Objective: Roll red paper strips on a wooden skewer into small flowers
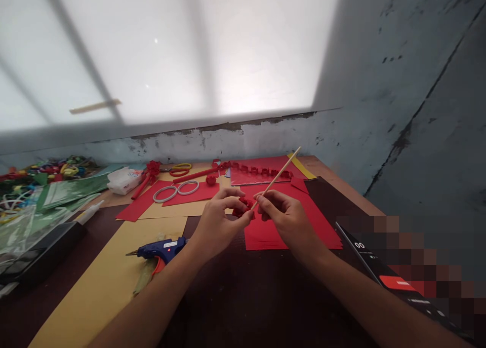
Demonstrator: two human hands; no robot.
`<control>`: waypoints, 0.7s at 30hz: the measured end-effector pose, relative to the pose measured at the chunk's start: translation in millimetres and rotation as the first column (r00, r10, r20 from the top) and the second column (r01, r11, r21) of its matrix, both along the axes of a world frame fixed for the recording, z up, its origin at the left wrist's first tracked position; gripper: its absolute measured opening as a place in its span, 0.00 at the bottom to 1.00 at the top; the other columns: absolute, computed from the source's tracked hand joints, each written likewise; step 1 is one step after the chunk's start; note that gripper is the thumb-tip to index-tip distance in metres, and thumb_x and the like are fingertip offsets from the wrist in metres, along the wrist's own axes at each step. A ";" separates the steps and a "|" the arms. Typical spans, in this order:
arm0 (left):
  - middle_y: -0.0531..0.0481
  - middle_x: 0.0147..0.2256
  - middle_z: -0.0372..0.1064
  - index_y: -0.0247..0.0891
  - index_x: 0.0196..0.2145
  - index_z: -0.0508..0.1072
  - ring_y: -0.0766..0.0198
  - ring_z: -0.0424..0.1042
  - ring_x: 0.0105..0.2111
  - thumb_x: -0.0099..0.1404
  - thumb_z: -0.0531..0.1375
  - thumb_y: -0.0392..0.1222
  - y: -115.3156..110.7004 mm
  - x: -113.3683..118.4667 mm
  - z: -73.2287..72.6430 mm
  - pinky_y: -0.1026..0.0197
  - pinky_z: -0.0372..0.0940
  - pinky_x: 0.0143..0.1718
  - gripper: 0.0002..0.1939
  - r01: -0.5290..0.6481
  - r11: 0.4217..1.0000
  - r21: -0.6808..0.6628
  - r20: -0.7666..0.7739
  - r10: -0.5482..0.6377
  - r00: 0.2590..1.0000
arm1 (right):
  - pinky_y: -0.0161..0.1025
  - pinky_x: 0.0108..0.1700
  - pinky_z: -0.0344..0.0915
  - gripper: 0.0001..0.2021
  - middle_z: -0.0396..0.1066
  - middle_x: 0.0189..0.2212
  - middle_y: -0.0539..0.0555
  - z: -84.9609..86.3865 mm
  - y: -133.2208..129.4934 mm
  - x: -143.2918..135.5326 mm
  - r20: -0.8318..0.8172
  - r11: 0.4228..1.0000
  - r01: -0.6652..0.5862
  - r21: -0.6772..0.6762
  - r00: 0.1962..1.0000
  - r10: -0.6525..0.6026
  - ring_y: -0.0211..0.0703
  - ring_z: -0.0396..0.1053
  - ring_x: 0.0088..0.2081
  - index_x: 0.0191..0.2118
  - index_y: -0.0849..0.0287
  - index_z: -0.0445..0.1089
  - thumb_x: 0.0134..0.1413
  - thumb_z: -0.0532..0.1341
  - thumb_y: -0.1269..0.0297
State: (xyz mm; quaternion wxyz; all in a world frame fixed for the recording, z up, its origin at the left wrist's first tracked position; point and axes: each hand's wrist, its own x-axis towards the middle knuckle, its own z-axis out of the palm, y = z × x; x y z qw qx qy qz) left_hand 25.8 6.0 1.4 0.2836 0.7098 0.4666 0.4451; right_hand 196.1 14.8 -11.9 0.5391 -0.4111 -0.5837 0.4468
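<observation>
Between the fingers of my left hand [224, 216] is a small red paper flower [241, 208], partly covered by the fingers. My right hand [283, 214] pinches a thin wooden stick [281, 173] near its lower end, and the stick slants up to the right. Its lower tip meets the flower's edge; whether it goes inside I cannot tell. Beneath the hands lie stacked red paper sheets [304, 221]. Left of my left forearm, a blue glue gun [161, 247] with an orange trigger rests on tan paper [102, 252].
Two pale rings [165, 194], a red paper rosette [211, 180], yellow-handled scissors [181, 167] and a row of red curled paper pieces [261, 170] lie toward the wall. A black power strip [41, 252] sits at left. A phone-like screen [395, 282] stands at right.
</observation>
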 end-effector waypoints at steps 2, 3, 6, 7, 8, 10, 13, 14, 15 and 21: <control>0.44 0.45 0.70 0.39 0.26 0.78 0.56 0.73 0.47 0.62 0.65 0.39 0.4 -0.1 0.1 0.55 0.69 0.47 0.07 -0.003 0.999 0.033 -0.027 0.004 1.000 | 0.38 0.34 0.67 0.15 0.72 0.28 0.51 -0.2 0.3 0.3 0.005 1.000 0.005 0.003 1.000 -0.005 0.40 0.69 0.31 0.34 0.59 0.74 0.58 0.64 0.50; 0.45 0.45 0.70 0.39 0.27 0.79 0.56 0.73 0.48 0.63 0.64 0.39 0.8 -0.3 0.0 0.54 0.67 0.49 0.07 -0.004 0.999 0.051 -0.040 0.006 0.999 | 0.38 0.34 0.67 0.15 0.71 0.27 0.51 -0.4 0.5 0.4 0.006 1.000 0.004 0.002 1.000 -0.004 0.40 0.69 0.31 0.34 0.59 0.74 0.58 0.64 0.50; 0.45 0.45 0.71 0.40 0.28 0.79 0.56 0.72 0.49 0.62 0.64 0.37 1.8 -1.4 -1.0 0.53 0.66 0.52 0.06 0.010 0.997 0.074 -0.047 -0.006 0.999 | 0.38 0.35 0.66 0.15 0.70 0.27 0.51 -1.1 1.1 0.9 0.014 1.000 0.007 0.007 1.000 -0.007 0.40 0.68 0.31 0.34 0.58 0.73 0.59 0.64 0.50; 0.45 0.45 0.71 0.40 0.28 0.79 0.57 0.72 0.49 0.62 0.64 0.37 2.0 -1.8 -1.5 0.54 0.66 0.52 0.06 0.017 0.997 0.075 -0.042 -0.014 0.999 | 0.38 0.35 0.66 0.15 0.70 0.27 0.50 -1.3 1.4 1.0 0.018 1.000 0.009 0.010 1.000 -0.010 0.40 0.68 0.31 0.34 0.58 0.73 0.59 0.63 0.50; 0.45 0.45 0.71 0.39 0.28 0.79 0.57 0.72 0.49 0.62 0.64 0.36 2.2 -2.0 -2.0 0.54 0.67 0.52 0.05 0.023 0.997 0.076 -0.036 -0.021 0.999 | 0.38 0.35 0.65 0.15 0.70 0.27 0.50 -1.5 1.6 1.1 0.021 1.000 0.011 0.014 1.000 -0.011 0.40 0.68 0.31 0.34 0.58 0.73 0.60 0.63 0.50; 0.44 0.45 0.71 0.39 0.28 0.79 0.56 0.72 0.49 0.61 0.64 0.35 2.3 -2.2 -2.9 0.54 0.68 0.51 0.05 0.031 0.997 0.074 -0.021 -0.029 0.999 | 0.38 0.36 0.65 0.14 0.70 0.27 0.50 -1.7 1.8 1.4 0.025 1.000 0.009 0.019 1.000 -0.009 0.40 0.67 0.31 0.33 0.58 0.73 0.60 0.63 0.51; 0.43 0.46 0.71 0.37 0.29 0.78 0.57 0.74 0.47 0.61 0.63 0.35 2.1 -1.2 -4.3 0.55 0.71 0.48 0.04 0.039 0.998 0.041 0.030 -0.040 0.999 | 0.39 0.36 0.65 0.14 0.70 0.27 0.50 -2.3 1.4 2.0 0.028 1.000 0.005 0.022 1.000 -0.006 0.40 0.67 0.31 0.33 0.57 0.73 0.61 0.63 0.51; 0.43 0.46 0.71 0.37 0.29 0.78 0.57 0.74 0.46 0.61 0.63 0.35 2.1 -0.7 -4.7 0.56 0.73 0.46 0.04 0.046 0.999 0.025 0.051 -0.048 0.998 | 0.39 0.36 0.64 0.14 0.70 0.27 0.50 -2.5 1.2 2.2 0.029 1.000 0.005 0.024 1.000 -0.006 0.40 0.67 0.31 0.33 0.57 0.73 0.61 0.63 0.51; 0.42 0.46 0.70 0.36 0.29 0.78 0.58 0.75 0.44 0.62 0.63 0.35 2.1 -0.2 -5.2 0.56 0.74 0.44 0.04 0.054 0.999 0.008 0.070 -0.054 0.996 | 0.39 0.36 0.64 0.14 0.70 0.27 0.50 -2.8 1.0 2.2 0.030 1.000 0.004 0.025 1.000 -0.004 0.40 0.67 0.31 0.33 0.57 0.72 0.61 0.63 0.51; 0.42 0.46 0.69 0.35 0.28 0.77 0.60 0.75 0.41 0.59 0.64 0.34 2.9 -0.9 -8.8 0.59 0.76 0.40 0.03 0.041 0.999 -0.011 0.081 -0.040 0.996 | 0.39 0.37 0.64 0.13 0.71 0.28 0.51 -1.6 4.0 1.2 0.031 1.000 -0.002 0.024 1.000 0.002 0.40 0.67 0.32 0.34 0.58 0.73 0.61 0.63 0.53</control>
